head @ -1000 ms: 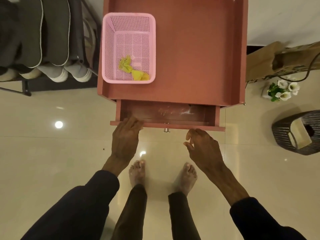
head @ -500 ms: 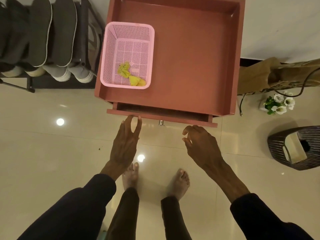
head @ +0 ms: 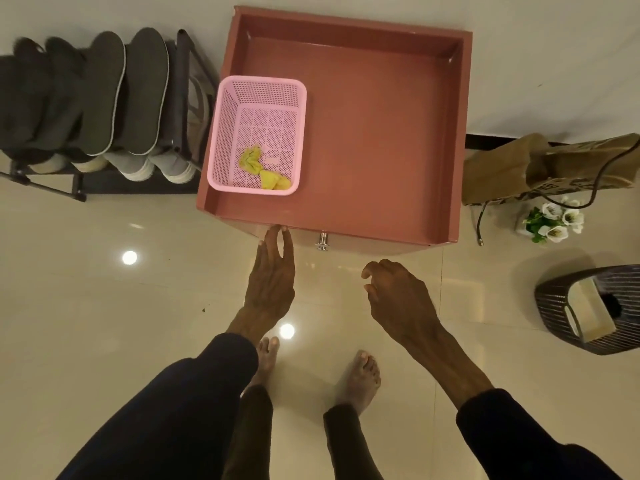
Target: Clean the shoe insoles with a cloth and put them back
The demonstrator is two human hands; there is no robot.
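Left hand (head: 270,282) touches the red cabinet (head: 381,140) at its front edge; yellow cloth (head: 263,171) lies in pink basket (head: 266,95)

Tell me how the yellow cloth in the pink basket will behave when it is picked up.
The yellow cloth lies crumpled in folds, so it is probably floppy and will hang limp from a pinch. It looks small against the pink basket, so it is likely very light. It should not roll or tip.

Warm, dimmish light. Two glare spots (head: 129,257) sit on the glossy floor (head: 86,323): one left of the fingers (head: 277,240) of the left hand (head: 272,282), one behind its wrist. The edges bow; the insoles (head: 104,91) blur.
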